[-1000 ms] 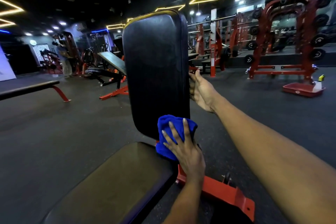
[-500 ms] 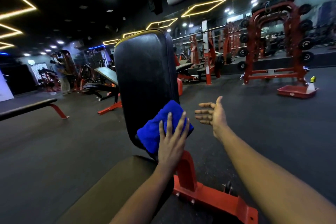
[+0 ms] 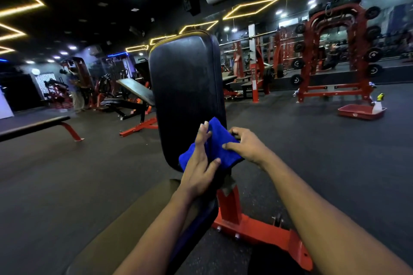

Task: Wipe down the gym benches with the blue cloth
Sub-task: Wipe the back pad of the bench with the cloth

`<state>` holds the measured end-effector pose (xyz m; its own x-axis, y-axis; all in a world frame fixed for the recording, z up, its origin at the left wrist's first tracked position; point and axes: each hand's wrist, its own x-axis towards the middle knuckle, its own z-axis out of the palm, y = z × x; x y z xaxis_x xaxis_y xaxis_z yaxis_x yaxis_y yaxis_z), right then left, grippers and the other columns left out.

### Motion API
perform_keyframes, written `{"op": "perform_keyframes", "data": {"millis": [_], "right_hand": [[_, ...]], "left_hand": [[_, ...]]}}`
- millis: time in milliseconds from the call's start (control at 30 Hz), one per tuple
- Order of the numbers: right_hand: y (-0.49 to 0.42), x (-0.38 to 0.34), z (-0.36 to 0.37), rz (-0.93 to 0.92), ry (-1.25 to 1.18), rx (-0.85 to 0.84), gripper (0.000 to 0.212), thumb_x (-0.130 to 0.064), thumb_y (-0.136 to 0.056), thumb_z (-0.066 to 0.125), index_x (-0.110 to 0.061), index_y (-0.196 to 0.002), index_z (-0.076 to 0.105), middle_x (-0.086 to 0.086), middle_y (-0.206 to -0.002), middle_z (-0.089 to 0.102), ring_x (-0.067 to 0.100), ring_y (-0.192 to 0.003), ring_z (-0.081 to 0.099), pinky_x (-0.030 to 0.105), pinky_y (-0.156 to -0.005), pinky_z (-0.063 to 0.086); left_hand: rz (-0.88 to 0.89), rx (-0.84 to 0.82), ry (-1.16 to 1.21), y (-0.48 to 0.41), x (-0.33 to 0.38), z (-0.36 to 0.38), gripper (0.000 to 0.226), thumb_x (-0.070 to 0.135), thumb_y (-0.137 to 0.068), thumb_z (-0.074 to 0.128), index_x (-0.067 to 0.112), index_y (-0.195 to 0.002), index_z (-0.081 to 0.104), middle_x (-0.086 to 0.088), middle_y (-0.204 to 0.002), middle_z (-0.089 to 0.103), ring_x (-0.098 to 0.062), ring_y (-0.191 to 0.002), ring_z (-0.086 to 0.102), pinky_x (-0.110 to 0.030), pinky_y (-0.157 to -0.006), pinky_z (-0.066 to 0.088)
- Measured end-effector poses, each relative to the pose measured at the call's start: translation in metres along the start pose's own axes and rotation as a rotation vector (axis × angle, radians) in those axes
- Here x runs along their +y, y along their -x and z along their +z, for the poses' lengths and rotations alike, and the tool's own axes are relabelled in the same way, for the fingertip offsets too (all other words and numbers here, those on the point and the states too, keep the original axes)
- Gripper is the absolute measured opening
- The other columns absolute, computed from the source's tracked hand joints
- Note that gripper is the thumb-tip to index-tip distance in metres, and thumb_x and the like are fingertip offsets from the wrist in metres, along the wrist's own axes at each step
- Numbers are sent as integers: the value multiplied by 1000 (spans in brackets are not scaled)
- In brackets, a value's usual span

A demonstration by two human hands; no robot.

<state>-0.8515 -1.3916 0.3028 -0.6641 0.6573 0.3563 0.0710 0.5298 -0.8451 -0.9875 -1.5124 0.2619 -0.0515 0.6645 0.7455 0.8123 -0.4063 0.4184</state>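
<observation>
An incline gym bench stands right in front of me, its black backrest pad (image 3: 185,87) upright and its seat pad (image 3: 134,225) running toward me on a red frame (image 3: 252,230). The blue cloth (image 3: 214,147) lies against the lower right of the backrest. My left hand (image 3: 199,163) presses on the cloth with fingers straight and thumb spread. My right hand (image 3: 248,145) has its fingers curled over the cloth's right edge, gripping it.
A flat bench (image 3: 38,127) stands at the left and another incline bench (image 3: 136,96) behind it. A person (image 3: 76,89) stands far left. A red weight rack (image 3: 335,56) and a red tray (image 3: 359,111) with a spray bottle (image 3: 377,102) are at the right.
My right hand left the backrest's side edge, hung open in the air, then came onto the cloth. My left hand moved the cloth up the lower backrest. The view tilted down.
</observation>
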Motion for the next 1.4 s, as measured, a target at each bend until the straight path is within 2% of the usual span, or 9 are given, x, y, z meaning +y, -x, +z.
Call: {"op": "perform_keyframes", "data": {"millis": [133,267,433,567,700,833,1000,1233,1400], "right_hand": [[11,-10,-3,-57,145,104,17,-6,-79,70,-17,-93,68,5,-89,70,24,-90,65,31,-75,48],[14,-5,2,-12,223,197,22,-13,-78,72,-29,-93,69,-11,-95,65,18,-100,58,35,-87,39],[20,9,47,302,183,932,28,-35,-80,75,-26,-98,55,0,-119,50,25,-117,43,46,-95,34],[18,28,104,231,-272,630,50,-52,-99,43,-26,-141,45,6,-147,43,26,-136,39,50,-112,31],[3,37,121,193,-377,564,97,-84,-76,33,-33,-156,14,2,-163,20,22,-149,19,46,-121,18],[-17,23,108,144,-169,648,82,-79,-82,41,-41,-152,22,-1,-141,48,27,-128,48,49,-104,42],[-45,12,86,30,-125,670,64,-81,-85,28,-41,-134,41,-11,-107,56,14,-91,61,33,-74,52],[-36,11,98,34,-110,792,71,-78,-86,24,-30,-131,50,-14,-109,56,15,-104,59,35,-84,47],[-107,-82,37,-151,66,814,59,-59,-99,34,-36,-153,23,-2,-142,48,23,-124,51,37,-93,43]], "left_hand": [[-103,299,-334,-5,-10,-17,64,11,-85,59,11,-144,34,-4,-143,42,-21,-126,47,-38,-107,39],[-221,74,-372,-9,-7,-22,30,24,-88,60,18,-117,55,-3,-103,65,-27,-98,60,-42,-83,46],[-257,28,-255,-23,4,-11,8,16,-91,60,18,-94,53,5,-77,60,-17,-73,61,-24,-61,37],[-177,-73,-201,-40,1,-9,10,10,-93,59,13,-103,60,4,-79,62,-8,-68,58,-10,-60,39],[-186,87,-100,-36,-23,-29,19,6,-97,50,17,-107,61,2,-76,66,-9,-60,64,-26,-57,53],[-302,395,-218,-28,-51,-53,19,10,-96,48,21,-106,59,3,-88,66,-15,-80,64,-35,-69,53],[-408,480,-235,-41,-81,-68,27,20,-97,51,13,-124,52,-4,-122,56,-21,-111,55,-32,-89,42],[-510,399,-158,-71,-106,-90,53,41,-102,37,11,-146,36,-13,-147,40,-29,-136,38,-44,-110,32],[-471,400,-104,-107,-103,-107,60,43,-105,28,7,-152,27,-14,-156,30,-24,-145,24,-35,-117,18]]}}
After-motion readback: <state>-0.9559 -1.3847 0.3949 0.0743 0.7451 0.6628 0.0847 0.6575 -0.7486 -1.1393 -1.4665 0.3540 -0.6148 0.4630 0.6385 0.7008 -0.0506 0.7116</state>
